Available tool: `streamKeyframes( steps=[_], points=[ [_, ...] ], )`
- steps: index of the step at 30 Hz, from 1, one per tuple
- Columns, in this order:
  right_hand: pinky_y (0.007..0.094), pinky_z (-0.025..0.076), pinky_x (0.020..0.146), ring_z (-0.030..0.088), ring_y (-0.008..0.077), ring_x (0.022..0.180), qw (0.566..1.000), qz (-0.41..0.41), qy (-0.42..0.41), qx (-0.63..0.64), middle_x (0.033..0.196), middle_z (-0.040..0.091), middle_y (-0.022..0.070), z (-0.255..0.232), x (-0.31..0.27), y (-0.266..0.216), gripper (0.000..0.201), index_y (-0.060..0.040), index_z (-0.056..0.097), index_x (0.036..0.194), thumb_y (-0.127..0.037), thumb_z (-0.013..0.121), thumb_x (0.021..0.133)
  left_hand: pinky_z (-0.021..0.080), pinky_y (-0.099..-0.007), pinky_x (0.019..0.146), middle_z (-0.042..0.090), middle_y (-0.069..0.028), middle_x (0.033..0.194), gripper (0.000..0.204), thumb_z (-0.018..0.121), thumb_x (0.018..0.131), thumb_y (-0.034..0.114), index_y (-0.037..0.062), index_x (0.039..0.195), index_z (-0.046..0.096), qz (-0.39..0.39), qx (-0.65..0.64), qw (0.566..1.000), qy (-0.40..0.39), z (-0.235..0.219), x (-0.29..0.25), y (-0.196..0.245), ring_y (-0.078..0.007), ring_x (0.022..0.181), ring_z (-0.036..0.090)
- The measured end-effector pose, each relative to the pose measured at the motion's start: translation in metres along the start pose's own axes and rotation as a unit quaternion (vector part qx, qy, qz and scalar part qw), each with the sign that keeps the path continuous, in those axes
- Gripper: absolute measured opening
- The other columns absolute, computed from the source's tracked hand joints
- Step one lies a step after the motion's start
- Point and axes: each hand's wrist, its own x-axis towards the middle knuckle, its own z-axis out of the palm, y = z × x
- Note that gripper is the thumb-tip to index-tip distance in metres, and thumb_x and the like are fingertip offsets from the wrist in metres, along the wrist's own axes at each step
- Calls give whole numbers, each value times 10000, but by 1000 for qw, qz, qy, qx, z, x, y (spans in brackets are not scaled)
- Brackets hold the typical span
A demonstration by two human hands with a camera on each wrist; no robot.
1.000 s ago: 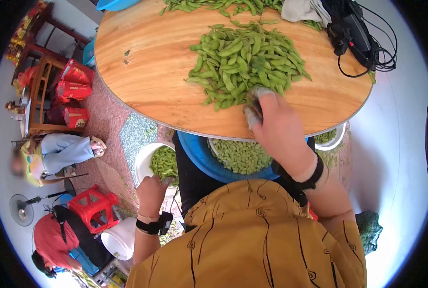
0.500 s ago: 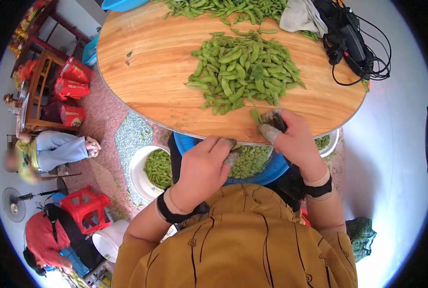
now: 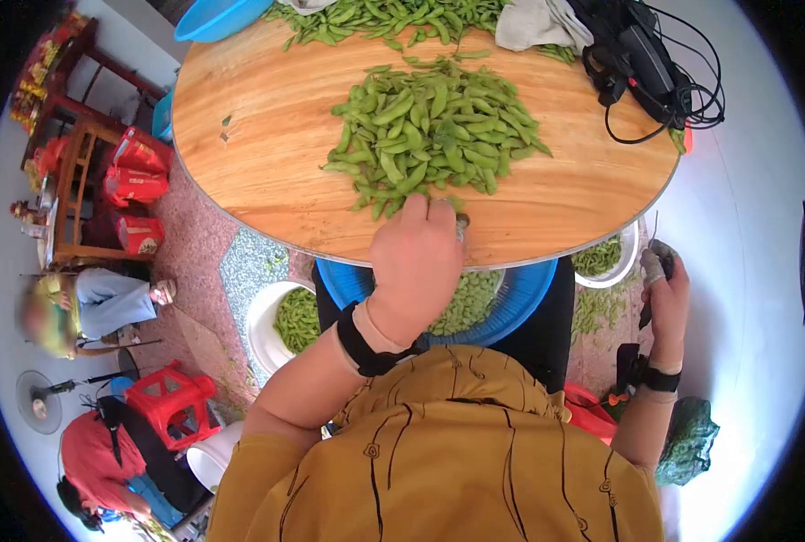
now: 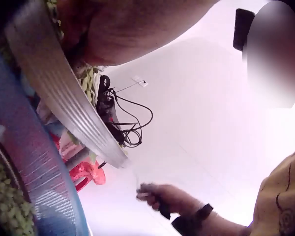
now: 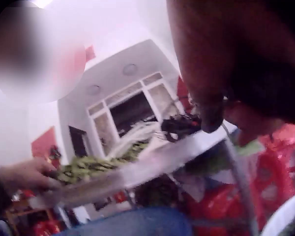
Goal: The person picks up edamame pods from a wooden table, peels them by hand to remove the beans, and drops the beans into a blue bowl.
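My left hand [image 3: 416, 262] reaches over the near table edge. Its fingertips touch the front of a heap of green soybean pods [image 3: 439, 126]. In the right wrist view the left hand [image 5: 29, 177] has its fingers stretched towards the pods, blurred. Out past the table's right side is my right hand [image 3: 664, 303], beyond a white bucket [image 3: 608, 257] of pods. Grey covers sit on its fingertips, and a thin strand shows above them. Near its fingers in the right wrist view is a blurred green piece [image 5: 250, 148]; I cannot tell if the hand holds it.
Under the edge stands a blue basin [image 3: 529, 294] with shelled beans [image 3: 470, 303]. A white bucket [image 3: 262, 330] of pods is to its left. More pods [image 3: 384, 20], a cloth [image 3: 542, 25] and black cabled gear [image 3: 642, 68] lie farther back on the table [image 3: 258, 181]. Two people sit left.
Both hands were together over the basin. The left hand has moved forward to the pod heap, and the right hand has swung out to the right, away from the table.
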Motion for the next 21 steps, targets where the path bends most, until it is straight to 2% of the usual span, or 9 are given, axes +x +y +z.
streamKeyframes(
  steps=[2, 4, 5, 9, 12, 15, 16, 18, 21],
  points=[
    [217, 362, 457, 437, 61, 519, 998, 29, 48, -33, 681, 546, 3, -7, 12, 40, 212, -10, 612, 988, -191, 594, 879, 491, -405, 624, 551, -140, 845, 197, 657, 658, 41, 28, 832, 566, -6, -46, 999, -7, -1, 5, 0, -335, 743, 577],
    [230, 366, 451, 433, 72, 510, 983, 164, -69, 51, 689, 539, 19, -11, 10, 78, 248, 9, 587, 955, -227, 565, 882, 487, -417, 626, 549, -145, 850, 191, 646, 656, 27, 25, 826, 557, 18, -52, 998, 4, 8, 7, -7, -346, 744, 573],
    [232, 368, 452, 432, 79, 505, 986, 143, -66, 53, 682, 529, 19, -6, 3, 86, 256, 20, 564, 920, -231, 559, 872, 483, -428, 627, 548, -149, 855, 187, 636, 654, 12, 23, 819, 548, 37, -60, 997, 16, 11, 6, -10, -356, 746, 569],
    [227, 399, 497, 487, 94, 550, 985, 130, -82, 81, 742, 589, 38, 23, -29, 37, 209, 17, 602, 991, -147, 558, 870, 464, -430, 619, 539, -166, 832, 172, 624, 666, 0, 10, 815, 538, 51, -111, 993, 8, 9, 4, -19, -369, 739, 558],
    [278, 472, 603, 585, 148, 670, 985, -105, -132, 21, 815, 639, 79, 53, -38, -9, 206, 4, 604, 1039, -81, 582, 852, 439, -407, 590, 525, -171, 784, 136, 611, 690, -3, 1, 793, 523, 49, -152, 987, 13, 4, 4, -19, -368, 700, 538],
    [333, 506, 643, 634, 268, 706, 943, -294, -153, -33, 814, 634, 145, 83, -38, -56, 204, -19, 608, 997, -52, 617, 795, 423, -380, 565, 515, -167, 739, 113, 607, 717, -6, -12, 807, 540, 43, -170, 984, 0, -6, -4, -18, -340, 650, 523],
    [333, 506, 643, 634, 268, 706, 943, -294, -154, -31, 814, 634, 145, 96, -37, -68, 204, -19, 608, 997, -52, 617, 795, 423, -375, 559, 517, -160, 735, 116, 612, 727, -1, -10, 828, 556, 32, -187, 982, 1, -7, -7, -19, -326, 638, 524],
    [367, 517, 638, 625, 340, 721, 895, -425, -83, -112, 791, 601, 174, 121, -35, -91, 208, -17, 589, 915, -103, 671, 744, 423, -369, 553, 519, -154, 730, 122, 617, 736, 4, -9, 848, 572, 22, -200, 979, 5, -14, -15, -22, -313, 626, 525],
    [395, 515, 624, 621, 344, 721, 898, -395, -106, -161, 761, 576, 166, 154, -36, -112, 251, -18, 555, 862, -158, 703, 715, 430, -367, 552, 528, -146, 729, 152, 629, 741, 14, -2, 889, 599, -2, -162, 987, 2, -33, -40, -33, -298, 628, 534]
  ],
)
